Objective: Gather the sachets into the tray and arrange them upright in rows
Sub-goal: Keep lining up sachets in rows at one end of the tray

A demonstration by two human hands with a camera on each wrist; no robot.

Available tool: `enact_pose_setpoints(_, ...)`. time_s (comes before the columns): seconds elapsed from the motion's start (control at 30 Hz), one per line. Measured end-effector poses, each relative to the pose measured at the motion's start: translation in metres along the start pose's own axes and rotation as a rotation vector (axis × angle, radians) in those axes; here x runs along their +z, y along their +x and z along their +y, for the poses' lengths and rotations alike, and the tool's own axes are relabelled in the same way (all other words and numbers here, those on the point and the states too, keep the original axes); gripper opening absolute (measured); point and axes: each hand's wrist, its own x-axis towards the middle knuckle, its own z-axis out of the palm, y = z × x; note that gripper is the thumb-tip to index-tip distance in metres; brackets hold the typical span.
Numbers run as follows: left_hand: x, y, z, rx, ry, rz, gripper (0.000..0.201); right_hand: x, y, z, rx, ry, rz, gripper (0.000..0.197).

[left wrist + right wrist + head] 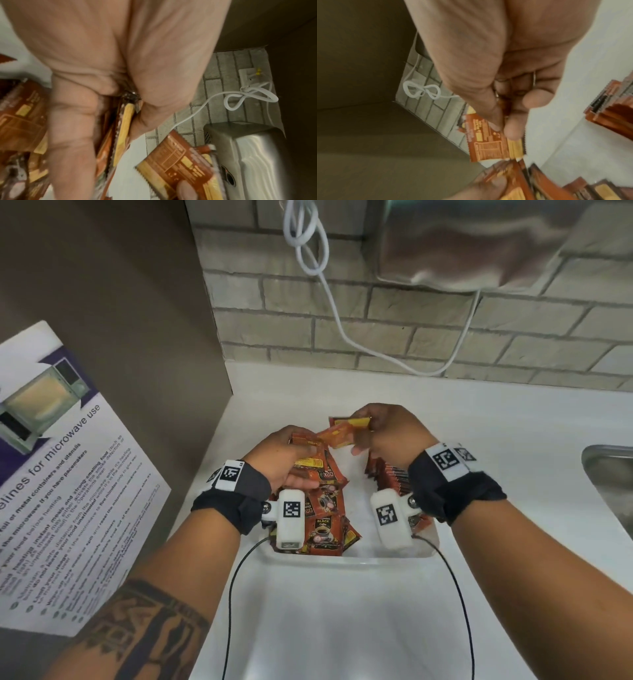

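A clear tray (pixel 346 560) sits on the white counter. Orange-brown coffee sachets lie loose in its left half (pixel 325 518). A row of sachets stands upright along its right side (pixel 388 477), also visible in the right wrist view (pixel 611 108). My left hand (pixel 296 455) grips a bundle of sachets (pixel 123 128) over the tray's far left. My right hand (pixel 364 433) pinches a sachet (pixel 493 142) between thumb and fingers, just beyond the left hand's bundle. The same sachet (pixel 176 162) shows in the left wrist view.
A brown panel with a microwave-use poster (pixel 51 474) closes the left side. A white cable (pixel 329 302) and a steel wall unit (pixel 479 244) hang on the brick wall behind. A steel sink (pixel 609 474) lies at the right edge.
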Motion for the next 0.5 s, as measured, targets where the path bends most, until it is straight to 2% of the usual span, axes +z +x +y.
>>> enact_pose_setpoints(0.13, 0.007, -0.001, 0.008, 0.011, -0.126, -0.040, 0.022, 0.016, -0.015, 0.021, -0.168, 0.077, 0.115, 0.016)
enact_pose_setpoints(0.3, 0.017, -0.005, 0.014, -0.018, -0.221, -0.094, 0.023, 0.025, -0.022, 0.040, -0.241, 0.063, 0.293, 0.039)
enact_pose_setpoints(0.4, 0.027, -0.007, 0.013, 0.035, -0.158, -0.115, 0.021, 0.027, -0.024, 0.043, -0.224, 0.136, 0.278, 0.048)
enact_pose_setpoints(0.5, 0.032, -0.005, 0.009, 0.108, -0.157, -0.059, 0.027, 0.025, -0.024, 0.049, -0.153, 0.159, 0.218, 0.051)
